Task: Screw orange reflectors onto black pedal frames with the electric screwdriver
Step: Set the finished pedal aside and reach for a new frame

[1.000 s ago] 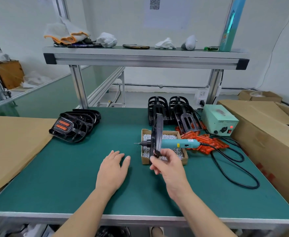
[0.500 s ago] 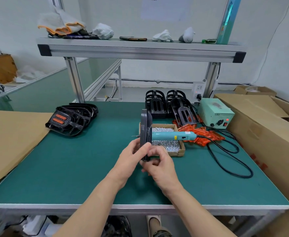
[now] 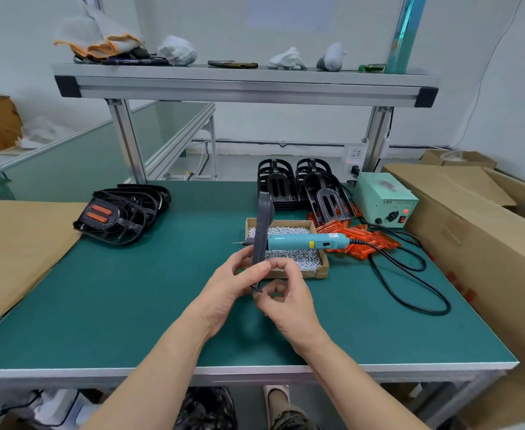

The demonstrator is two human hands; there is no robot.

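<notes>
- The left hand [image 3: 233, 285], flat on the tabletop [image 3: 124, 305] a second ago, has come up to the frame [image 3: 261, 231]. Its thumb and fingers now pinch the frame's lower edge.
- The right hand [image 3: 287, 297], which held the frame alone before, has its fingers curled at the frame's bottom end and seems to pinch it there. How firm that grip is, I cannot tell.
- The frame stands upright and edge-on, raised just in front of the screw box [image 3: 298, 273].
- With both hands on the frame, this looks like turning or checking it before a reflector goes on.
- The screwdriver [image 3: 304, 242] lies untouched across the box. The reflectors [image 3: 363, 240] lie in a pile behind it.
- Edge-on, the frame hides its face, so I cannot tell whether a reflector sits in it.
- The frame covers part of the screwdriver's front.
- Finished pedals [image 3: 115, 215] lie at the far left.
</notes>
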